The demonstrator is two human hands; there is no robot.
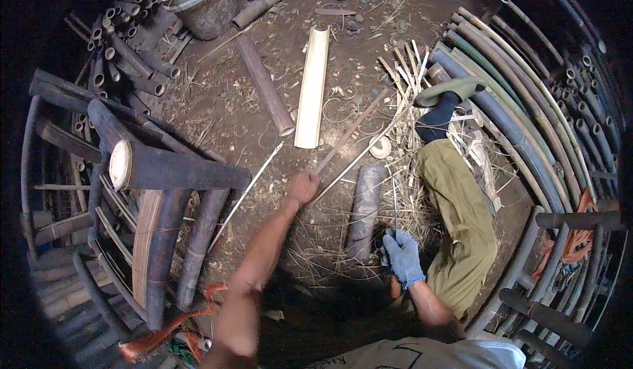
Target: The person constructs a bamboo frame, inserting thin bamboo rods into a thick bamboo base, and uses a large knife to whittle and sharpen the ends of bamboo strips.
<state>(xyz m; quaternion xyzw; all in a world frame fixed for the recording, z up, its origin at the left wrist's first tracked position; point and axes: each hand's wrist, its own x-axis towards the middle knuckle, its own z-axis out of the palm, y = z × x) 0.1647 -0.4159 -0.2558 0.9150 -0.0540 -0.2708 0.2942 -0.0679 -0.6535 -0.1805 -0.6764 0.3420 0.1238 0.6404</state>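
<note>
My bare left hand (pixel 304 186) is closed around the near end of a flat brown bamboo strip (pixel 354 129), which slants away to the upper right. Just right of it lies a thin pale strip (pixel 359 160). My right hand (pixel 404 258), in a blue-grey glove, is closed on a slim tool (pixel 395 205); a narrow shaft or blade points away from me and an orange-brown end shows below the fist. The tool's exact kind is unclear. Between the hands, a short grey bamboo section (pixel 367 204) rests on the ground.
A split pale bamboo half (pixel 312 92) and a dark bamboo pole (pixel 265 87) lie ahead. My trousered leg (pixel 458 217) bends at right, beside shavings and long stacked poles (pixel 521 105). A bamboo bench (pixel 178 171) stands left, a bucket (pixel 204 13) far left.
</note>
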